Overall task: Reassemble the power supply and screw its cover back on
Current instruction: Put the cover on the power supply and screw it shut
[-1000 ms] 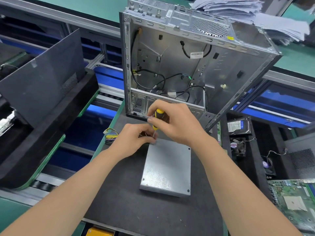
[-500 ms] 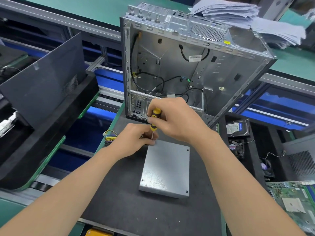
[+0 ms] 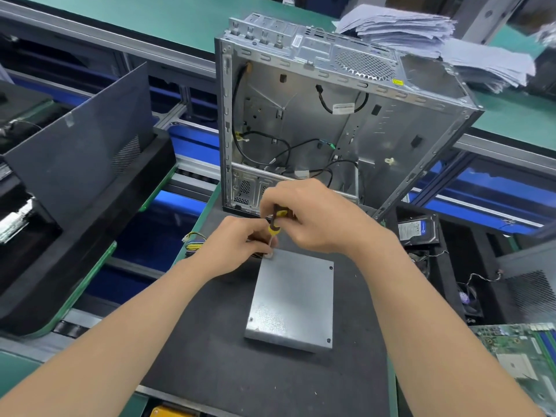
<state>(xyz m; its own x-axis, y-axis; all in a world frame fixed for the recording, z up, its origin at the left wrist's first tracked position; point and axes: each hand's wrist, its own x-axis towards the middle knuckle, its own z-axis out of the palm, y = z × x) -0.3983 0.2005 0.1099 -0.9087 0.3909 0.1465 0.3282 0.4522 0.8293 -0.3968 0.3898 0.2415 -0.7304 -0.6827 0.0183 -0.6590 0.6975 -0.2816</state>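
Grey cover (image 3: 293, 296), corner under left hand (image 3: 237, 245), screwdriver (image 3: 274, 227) tip indistinct

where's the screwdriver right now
Head view, near centre: the screwdriver is gripped in the right hand, its tip at the far left corner of the power supply cover, beside the left hand, just in front of the open computer case.

my right hand (image 3: 316, 218) covers most of the screwdriver (image 3: 275, 224) handle. the curled fingers of my left hand (image 3: 236, 248) close round its shaft and hide the tip and the far left corner of the power supply cover (image 3: 294, 296). the cable bundle (image 3: 195, 241) disappears behind my left hand. the motherboard (image 3: 520, 356) is cut off at the right edge, and the hard drive (image 3: 416, 230) label is too small to read.
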